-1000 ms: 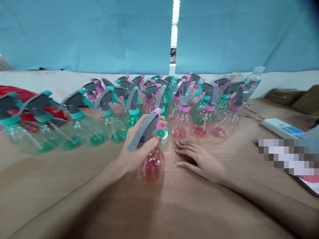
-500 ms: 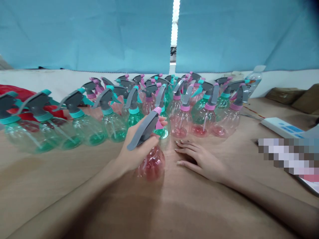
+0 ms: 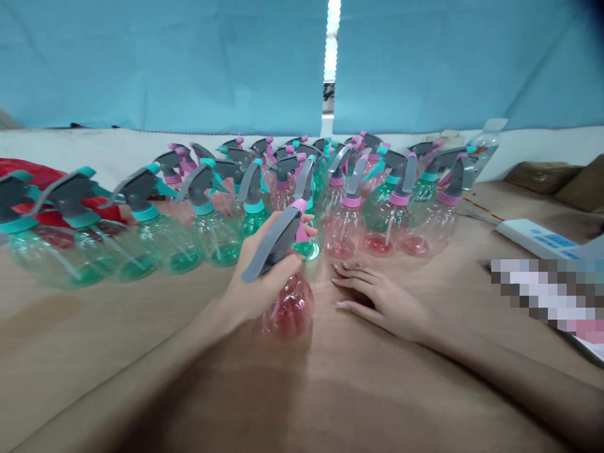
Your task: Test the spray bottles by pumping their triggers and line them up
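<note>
My left hand is wrapped round the neck of a pink spray bottle with a grey and pink trigger head. The bottle stands upright on the wooden table, and its collar is hidden by my fingers. To its right, my right hand rests on the tabletop with fingers apart, holding nothing. Just beyond the hands stand a green spray bottle with a teal collar and a pink spray bottle with a pink collar.
Several more green spray bottles line the left, with others packed behind. Red material lies at the far left. On the right are a white device with blue buttons, a blurred-out flat item and a clear bottle. A blue curtain hangs behind.
The view has shifted very slightly. Both hands keep their places, the left still round the pink spray bottle and the right still on the table.
</note>
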A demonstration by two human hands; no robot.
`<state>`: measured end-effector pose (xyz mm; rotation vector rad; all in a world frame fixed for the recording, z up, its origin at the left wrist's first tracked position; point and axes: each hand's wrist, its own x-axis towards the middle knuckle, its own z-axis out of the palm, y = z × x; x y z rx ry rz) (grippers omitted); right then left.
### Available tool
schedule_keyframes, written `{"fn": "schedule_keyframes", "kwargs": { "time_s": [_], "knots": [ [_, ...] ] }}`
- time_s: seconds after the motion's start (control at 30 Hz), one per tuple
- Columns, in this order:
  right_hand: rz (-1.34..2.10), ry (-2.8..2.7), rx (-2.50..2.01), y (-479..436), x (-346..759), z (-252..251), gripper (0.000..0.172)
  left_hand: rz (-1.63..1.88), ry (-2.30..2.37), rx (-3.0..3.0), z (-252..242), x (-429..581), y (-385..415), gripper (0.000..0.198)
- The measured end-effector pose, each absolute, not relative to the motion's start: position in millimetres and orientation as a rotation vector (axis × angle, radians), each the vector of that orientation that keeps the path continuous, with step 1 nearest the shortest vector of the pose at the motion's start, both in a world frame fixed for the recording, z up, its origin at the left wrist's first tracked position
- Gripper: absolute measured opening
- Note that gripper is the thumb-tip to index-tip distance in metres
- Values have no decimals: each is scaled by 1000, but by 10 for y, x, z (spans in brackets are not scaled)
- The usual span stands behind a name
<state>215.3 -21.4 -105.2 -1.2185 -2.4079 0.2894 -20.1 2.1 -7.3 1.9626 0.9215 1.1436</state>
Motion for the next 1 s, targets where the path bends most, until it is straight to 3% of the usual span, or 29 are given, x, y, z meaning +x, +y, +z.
{"fn": "schedule_keyframes", "kwargs": {
  "time_s": [0.67, 0.87, 1.0],
  "knots": [
    [315, -2407, -1208, -207, 2157, -1039, 48, 1156, 903, 2024, -11, -215, 13, 12],
    [314, -2393, -1184, -211, 2153, -1045, 46, 1131, 963, 1971, 9, -188, -20, 34],
    [298, -2419, -1213, -223, 2143, -1030, 49, 1140, 1079, 1963, -25, -178, -46, 30]
  ]
}}
